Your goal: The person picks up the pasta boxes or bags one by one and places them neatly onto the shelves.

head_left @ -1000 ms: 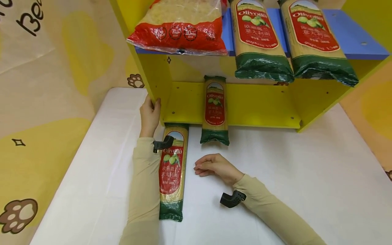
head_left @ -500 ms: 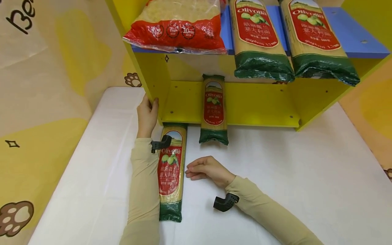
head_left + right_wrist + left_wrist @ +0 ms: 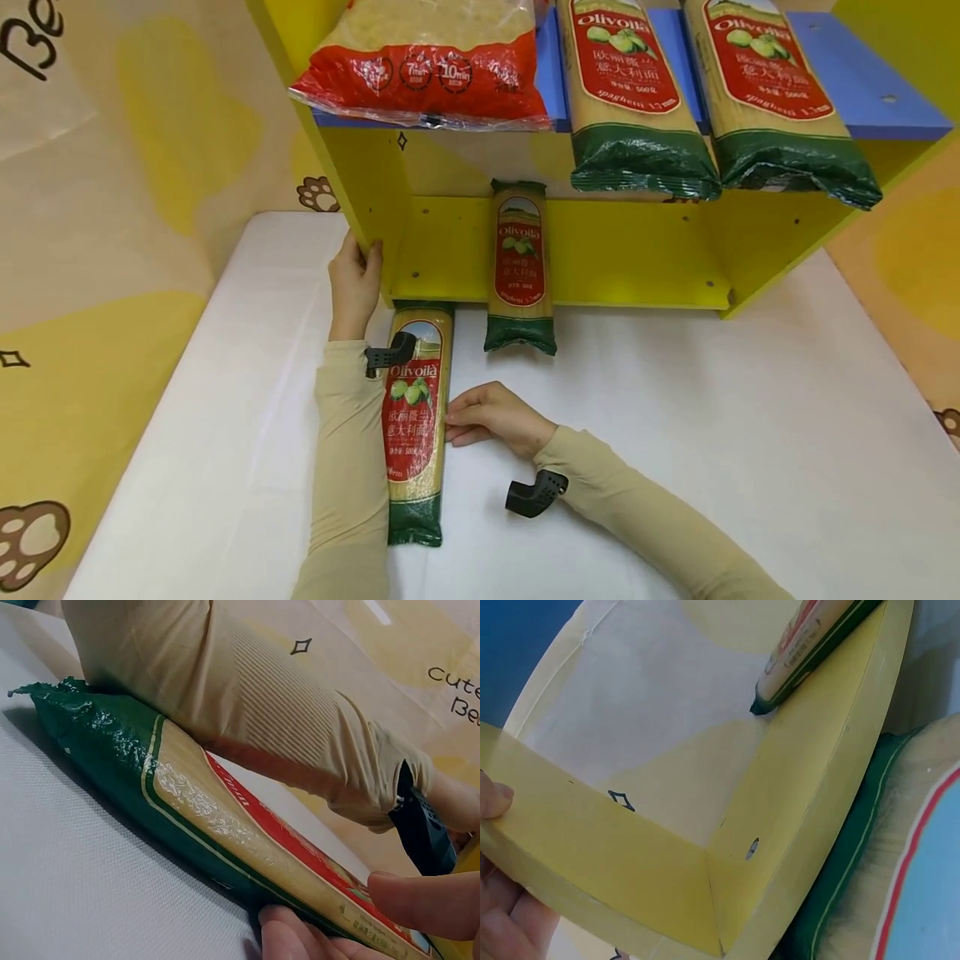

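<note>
My left hand (image 3: pixel 355 279) grips the left side panel (image 3: pixel 592 874) of a yellow shelf unit, with the thumb (image 3: pixel 493 798) on its inner face and the fingers outside. A spaghetti pack (image 3: pixel 415 433) with green ends and a red label lies on the white table below, partly covered by my left forearm. At the pack's right edge is my right hand (image 3: pixel 501 417). In the right wrist view its thumb (image 3: pixel 427 904) is over the pack's top side, and the other fingertips (image 3: pixel 283 934) touch the lower edge; no firm hold shows.
Another spaghetti pack (image 3: pixel 520 267) lies on the yellow bottom board (image 3: pixel 622 250), its end sticking out past the front. On the blue upper shelf (image 3: pixel 873 96) are a red-and-clear pasta bag (image 3: pixel 427 71) and two spaghetti packs, which overhang the edge. White tabletop (image 3: pixel 675 433) extends to the right.
My right hand has moved left across the table to the edge of the lying spaghetti pack. My left hand keeps its grip on the side panel. The head view has shifted slightly.
</note>
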`<state>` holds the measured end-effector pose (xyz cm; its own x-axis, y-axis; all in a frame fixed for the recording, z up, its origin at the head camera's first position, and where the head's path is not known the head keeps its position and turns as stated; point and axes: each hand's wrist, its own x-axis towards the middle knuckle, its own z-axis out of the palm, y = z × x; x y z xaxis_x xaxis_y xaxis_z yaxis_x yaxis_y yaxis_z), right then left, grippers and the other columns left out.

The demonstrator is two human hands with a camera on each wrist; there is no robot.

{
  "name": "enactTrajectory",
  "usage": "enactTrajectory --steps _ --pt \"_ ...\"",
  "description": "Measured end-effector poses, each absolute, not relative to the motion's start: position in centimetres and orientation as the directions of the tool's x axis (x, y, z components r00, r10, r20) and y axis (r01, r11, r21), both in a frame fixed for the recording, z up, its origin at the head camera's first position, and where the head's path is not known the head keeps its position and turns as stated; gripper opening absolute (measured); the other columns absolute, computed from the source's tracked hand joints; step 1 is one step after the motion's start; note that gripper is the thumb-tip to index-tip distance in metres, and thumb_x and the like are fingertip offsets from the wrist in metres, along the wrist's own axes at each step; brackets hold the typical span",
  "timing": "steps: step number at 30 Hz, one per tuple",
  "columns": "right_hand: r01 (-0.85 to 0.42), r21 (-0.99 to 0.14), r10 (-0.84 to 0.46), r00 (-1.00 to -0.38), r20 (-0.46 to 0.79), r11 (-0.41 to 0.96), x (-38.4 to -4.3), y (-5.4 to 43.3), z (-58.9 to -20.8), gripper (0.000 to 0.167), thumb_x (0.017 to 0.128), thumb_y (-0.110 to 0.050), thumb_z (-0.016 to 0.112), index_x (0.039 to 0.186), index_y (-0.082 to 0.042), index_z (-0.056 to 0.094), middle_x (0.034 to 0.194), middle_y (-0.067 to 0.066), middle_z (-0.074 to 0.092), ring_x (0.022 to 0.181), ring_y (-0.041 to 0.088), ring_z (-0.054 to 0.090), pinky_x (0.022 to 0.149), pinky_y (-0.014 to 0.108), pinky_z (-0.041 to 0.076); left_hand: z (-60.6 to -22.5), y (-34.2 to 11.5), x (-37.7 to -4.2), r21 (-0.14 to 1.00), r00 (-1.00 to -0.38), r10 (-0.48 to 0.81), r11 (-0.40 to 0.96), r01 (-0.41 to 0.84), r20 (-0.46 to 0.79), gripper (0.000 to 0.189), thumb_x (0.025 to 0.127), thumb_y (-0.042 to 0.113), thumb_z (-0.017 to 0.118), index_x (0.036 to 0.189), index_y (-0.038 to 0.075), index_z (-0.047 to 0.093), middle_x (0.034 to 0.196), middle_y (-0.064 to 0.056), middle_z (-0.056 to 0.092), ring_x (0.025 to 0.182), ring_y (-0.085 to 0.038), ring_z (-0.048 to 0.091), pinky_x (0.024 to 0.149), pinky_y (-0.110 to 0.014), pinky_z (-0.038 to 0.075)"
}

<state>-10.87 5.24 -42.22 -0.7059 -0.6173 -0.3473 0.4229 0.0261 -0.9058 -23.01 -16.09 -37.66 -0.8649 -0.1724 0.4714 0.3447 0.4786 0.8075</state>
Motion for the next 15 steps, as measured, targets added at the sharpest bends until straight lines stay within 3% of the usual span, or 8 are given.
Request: enactTrajectory --steps 4,7,12,15 --pt "0.437 -0.898 -0.628 -0.682 -0.373 0.059 -11.0 4.5 -42.1 0.013 0.09 -0.001 0.058 0.086 0.011 0.061 0.078 0.008 0.065 0.068 0.013 0.064 0.07 0.031 0.055 -37.5 -16.0 -23.0 0.815 -0.869 -0.175 0.47 0.339 0.463 0.027 0.098 0.008 0.049 0.119 -0.007 0.055 0.094 -0.028 0.064 0.082 -0.038 0.065 0.061 -0.012 0.04" --pt "0.45 -0.888 -0.628 -0.666 -0.403 0.092 -11.2 3.9 -42.0 0.015 0.089 -0.004 0.061 0.076 0.003 0.059 0.074 0.006 0.064 0.062 0.011 0.063 0.066 0.028 0.055 -37.5 -16.0 -23.0 0.814 -0.87 -0.173 0.473 0.337 0.461 0.027 0.098 0.009 0.049 0.119 -0.007 0.055 0.093 -0.028 0.064 0.08 -0.037 0.064 0.06 -0.012 0.04" --pt "0.451 -0.884 -0.598 -0.676 -0.43 0.125 -11.6 2.8 -41.9 0.019 0.09 -0.011 0.062 0.09 0.008 0.064 0.075 0.009 0.068 0.054 0.01 0.062 0.058 0.027 0.054 -37.5 -16.0 -22.9 0.805 -0.857 -0.189 0.484 0.343 0.479 0.025 0.098 0.008 0.049 0.116 -0.008 0.055 0.093 -0.028 0.063 0.076 -0.037 0.062 0.058 -0.013 0.038" --pt "0.43 -0.89 -0.564 -0.701 -0.437 0.155 -11.6 2.3 -41.9 0.023 0.09 -0.011 0.062 0.098 0.011 0.063 0.071 0.009 0.067 0.049 0.01 0.06 0.05 0.024 0.051 -37.7 -15.9 -23.1 0.811 -0.863 -0.185 0.477 0.339 0.47 0.026 0.098 0.008 0.048 0.118 -0.008 0.055 0.097 -0.029 0.063 0.081 -0.038 0.064 0.06 -0.012 0.039"
